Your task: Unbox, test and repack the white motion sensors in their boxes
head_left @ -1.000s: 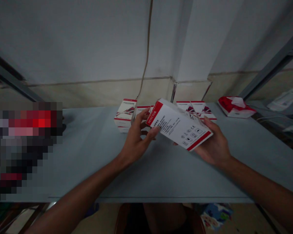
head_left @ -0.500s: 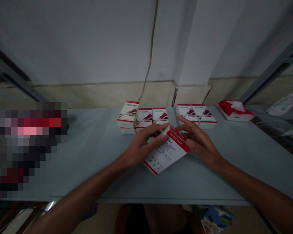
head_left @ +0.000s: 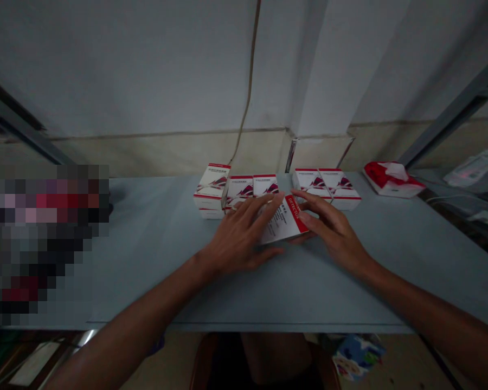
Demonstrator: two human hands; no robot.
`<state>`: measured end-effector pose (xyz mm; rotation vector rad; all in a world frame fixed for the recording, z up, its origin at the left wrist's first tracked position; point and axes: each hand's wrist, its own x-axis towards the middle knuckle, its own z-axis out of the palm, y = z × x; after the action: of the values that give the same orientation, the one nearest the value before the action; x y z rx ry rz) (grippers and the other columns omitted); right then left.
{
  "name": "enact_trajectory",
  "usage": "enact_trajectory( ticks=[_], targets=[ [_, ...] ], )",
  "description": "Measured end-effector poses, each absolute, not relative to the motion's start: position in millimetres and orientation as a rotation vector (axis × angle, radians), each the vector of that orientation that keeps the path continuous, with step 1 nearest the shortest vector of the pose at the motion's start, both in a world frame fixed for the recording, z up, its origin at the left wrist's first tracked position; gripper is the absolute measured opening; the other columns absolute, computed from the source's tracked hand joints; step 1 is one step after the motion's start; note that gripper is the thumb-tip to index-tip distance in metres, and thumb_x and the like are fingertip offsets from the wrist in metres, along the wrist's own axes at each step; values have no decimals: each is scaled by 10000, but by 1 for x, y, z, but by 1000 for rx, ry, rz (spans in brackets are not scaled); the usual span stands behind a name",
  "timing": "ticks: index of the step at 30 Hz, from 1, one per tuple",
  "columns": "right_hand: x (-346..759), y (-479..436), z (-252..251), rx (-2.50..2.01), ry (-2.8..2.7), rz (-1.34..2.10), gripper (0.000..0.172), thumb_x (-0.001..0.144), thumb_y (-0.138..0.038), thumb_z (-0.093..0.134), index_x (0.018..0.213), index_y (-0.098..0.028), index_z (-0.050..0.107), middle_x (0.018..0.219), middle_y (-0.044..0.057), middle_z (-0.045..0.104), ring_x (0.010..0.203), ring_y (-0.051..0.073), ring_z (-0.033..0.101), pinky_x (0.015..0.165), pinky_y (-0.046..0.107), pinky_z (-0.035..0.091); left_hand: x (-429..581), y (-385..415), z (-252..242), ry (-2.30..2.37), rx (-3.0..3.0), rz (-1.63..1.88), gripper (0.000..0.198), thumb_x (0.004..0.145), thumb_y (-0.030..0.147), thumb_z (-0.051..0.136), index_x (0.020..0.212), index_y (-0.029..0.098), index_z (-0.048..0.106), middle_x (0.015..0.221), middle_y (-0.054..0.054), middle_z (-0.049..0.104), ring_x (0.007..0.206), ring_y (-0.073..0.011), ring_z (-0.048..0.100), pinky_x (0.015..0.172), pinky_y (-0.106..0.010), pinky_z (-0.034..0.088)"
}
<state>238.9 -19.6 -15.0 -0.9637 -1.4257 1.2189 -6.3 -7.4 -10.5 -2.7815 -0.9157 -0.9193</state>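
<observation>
A white and red box marked DETECTOR [head_left: 287, 223] lies flat on the grey table [head_left: 154, 260] between my hands. My left hand [head_left: 238, 238] rests on its left part with fingers stretched over it and the thumb under its near edge. My right hand [head_left: 329, 230] presses its right end with extended fingers. Just behind stand several similar red and white boxes in a row [head_left: 244, 190], with two more [head_left: 327, 184] to the right.
A red and white packet [head_left: 390, 179] lies at the back right of the table. A cable [head_left: 246, 86] runs down the wall behind the boxes. A metal frame [head_left: 451, 114] slants at the right. A blurred-out area covers the left side.
The box has come down from mid-air, turned round, and moved back onto the table near the row of boxes. Both hands followed it and now lie flatter on it.
</observation>
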Motion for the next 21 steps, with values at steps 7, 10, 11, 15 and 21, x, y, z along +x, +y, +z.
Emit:
enact_trajectory(
  ticks=[7, 10, 11, 15, 21],
  targets=[
    [243, -23, -18, -1023, -1544, 1111, 489, 1006, -516, 627, 1485, -429, 587, 1385, 30, 690, 954, 246, 755, 684, 405, 712, -5, -7, -19, -965, -2820, -967, 1043, 853, 334, 749, 1694, 219, 144, 1545, -179, 514, 1420, -373, 509, 1167, -575, 498],
    [248, -21, -13, -1065, -1526, 950, 469, 1036, -502, 566, 1494, -402, 575, 1423, 54, 667, 995, 277, 757, 684, 428, 701, -7, -6, -16, -967, -2831, -1086, 1034, 803, 297, 748, 1683, 243, 206, 1517, -160, 529, 1387, -353, 538, 1163, -560, 494],
    [250, -20, -10, -1070, -1522, 851, 446, 1041, -477, 561, 1478, -395, 592, 1443, 60, 652, 1065, 295, 744, 718, 442, 698, -8, -5, -15, -960, -2824, -1116, 1021, 796, 288, 743, 1677, 245, 229, 1503, -159, 539, 1367, -348, 551, 1144, -554, 504],
    [260, -17, 0, -1009, -1770, 410, 279, 1042, -316, 558, 1220, -359, 767, 1426, 51, 638, 1332, 318, 616, 1012, 529, 611, -9, -4, -15, -888, -2748, -1168, 982, 767, 251, 731, 1655, 231, 313, 1444, -163, 577, 1280, -348, 582, 1067, -551, 524],
    [265, -14, -2, -953, -2021, 310, 166, 996, -272, 608, 972, -243, 770, 1436, 100, 558, 1129, 271, 692, 947, 504, 603, -8, -4, -19, -903, -2666, -1139, 945, 741, 253, 731, 1621, 208, 386, 1390, -157, 609, 1228, -347, 581, 981, -527, 540]
  ],
)
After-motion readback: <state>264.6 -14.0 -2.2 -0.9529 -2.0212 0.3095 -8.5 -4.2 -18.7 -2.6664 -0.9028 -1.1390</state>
